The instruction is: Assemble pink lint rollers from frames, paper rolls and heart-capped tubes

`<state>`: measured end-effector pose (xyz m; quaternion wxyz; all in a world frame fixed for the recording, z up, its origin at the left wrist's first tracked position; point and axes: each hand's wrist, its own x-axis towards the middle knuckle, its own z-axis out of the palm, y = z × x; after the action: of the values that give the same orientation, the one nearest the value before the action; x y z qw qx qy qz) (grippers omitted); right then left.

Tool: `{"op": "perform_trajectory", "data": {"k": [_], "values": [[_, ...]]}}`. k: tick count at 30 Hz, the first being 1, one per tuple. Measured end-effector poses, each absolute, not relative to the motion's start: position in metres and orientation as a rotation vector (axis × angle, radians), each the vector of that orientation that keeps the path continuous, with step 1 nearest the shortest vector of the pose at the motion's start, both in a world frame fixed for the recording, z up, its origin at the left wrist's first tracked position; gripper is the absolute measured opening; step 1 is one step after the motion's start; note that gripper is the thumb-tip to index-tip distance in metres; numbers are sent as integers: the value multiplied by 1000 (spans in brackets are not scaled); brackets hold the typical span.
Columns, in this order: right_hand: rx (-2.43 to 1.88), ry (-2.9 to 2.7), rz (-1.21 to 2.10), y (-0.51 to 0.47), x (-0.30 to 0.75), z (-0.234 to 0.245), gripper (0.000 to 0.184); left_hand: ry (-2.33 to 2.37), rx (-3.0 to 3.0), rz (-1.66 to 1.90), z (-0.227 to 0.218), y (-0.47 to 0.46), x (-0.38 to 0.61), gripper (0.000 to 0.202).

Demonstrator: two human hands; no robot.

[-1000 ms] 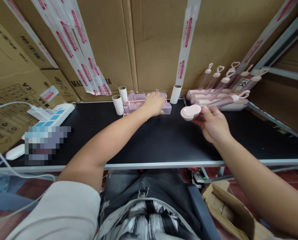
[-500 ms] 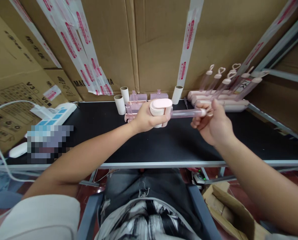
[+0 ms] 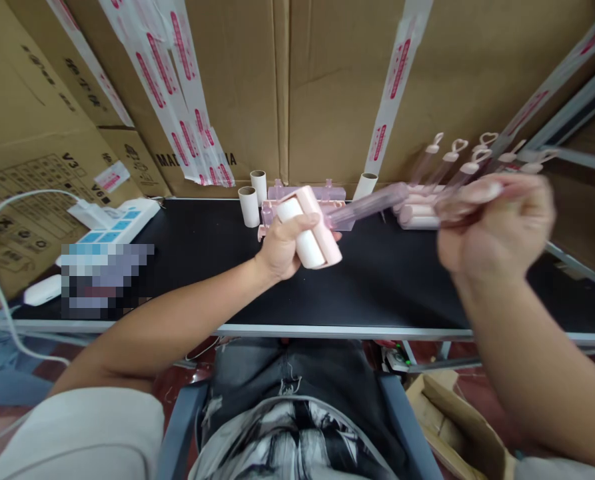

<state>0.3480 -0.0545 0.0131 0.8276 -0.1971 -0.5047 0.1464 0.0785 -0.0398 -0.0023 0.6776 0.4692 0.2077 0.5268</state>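
Note:
A lint roller [image 3: 311, 241] with a white roll in a pale pink cover is gripped by my left hand [image 3: 280, 250], fingers wrapped round it above the table. Its translucent mauve handle [image 3: 370, 207] points right and slightly up, and no pale cap shows at its far end. Apart from it, my right hand [image 3: 497, 227] is raised at the right, blurred, with fingers pinched together. A small pale end cap [image 3: 488, 192] seems to be between them, mostly hidden. Behind my right hand, several lint rollers [image 3: 420, 217] lie with their heart-loop handles standing up.
White cardboard tubes [image 3: 248, 208] stand at the back of the black table [image 3: 217, 267]. Translucent mauve handle parts [image 3: 334, 193] lie near them. A power strip [image 3: 122, 223] with a white cable is on the left. Large cardboard boxes [image 3: 237, 80] wall the back; an open carton [image 3: 452, 427] sits below right.
My right hand has moved from the handle's end up and to the right. The pale cap has come off the handle. My left hand has turned the lint roller so its white roll faces me.

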Motion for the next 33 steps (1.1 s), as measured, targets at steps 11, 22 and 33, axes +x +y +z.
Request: {"op": "perform_trajectory", "data": {"k": [11,22,33], "values": [[-1908,-2018,53,-10,398,-46,25,611,1283,1107,-5,-21,64,43],[-1072,-2022,308,-50,322,32,32,844,1817,929,-6,-22,61,45],[-830,-2853,381,-43,265,88,19,699,2114,840,-21,-24,63,46]]}}
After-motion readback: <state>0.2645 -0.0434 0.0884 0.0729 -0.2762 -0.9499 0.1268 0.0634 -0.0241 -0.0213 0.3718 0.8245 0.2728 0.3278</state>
